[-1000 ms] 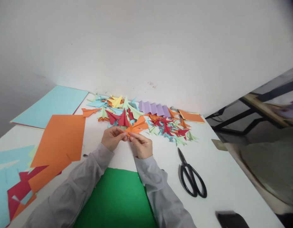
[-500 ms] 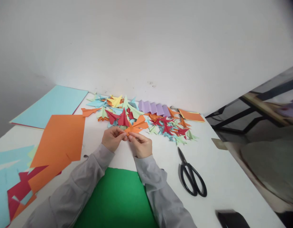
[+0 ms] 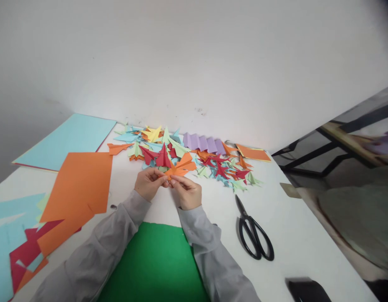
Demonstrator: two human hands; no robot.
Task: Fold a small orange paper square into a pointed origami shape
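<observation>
Between my two hands is a small piece of folded orange paper point(image 3: 170, 176), pinched by the fingertips and partly hidden by them. My left hand point(image 3: 149, 183) closes on its left side, thumb against the forefinger. On the other side my right hand point(image 3: 188, 192) pinches it the same way. Directly behind lie orange paper planes point(image 3: 187, 164), overlapping the held paper in view, so its far edge is hard to make out. A red paper plane point(image 3: 163, 157) and many other folded planes form a colourful heap beyond my fingertips.
Black-handled scissors point(image 3: 250, 230) lie to the right, points away from me. A green sheet point(image 3: 153, 264) is under my forearms. Orange sheets point(image 3: 79, 182), paper scraps point(image 3: 27, 251) and a light blue sheet point(image 3: 68, 140) lie left. Purple pleated paper point(image 3: 203, 143) stands near the wall.
</observation>
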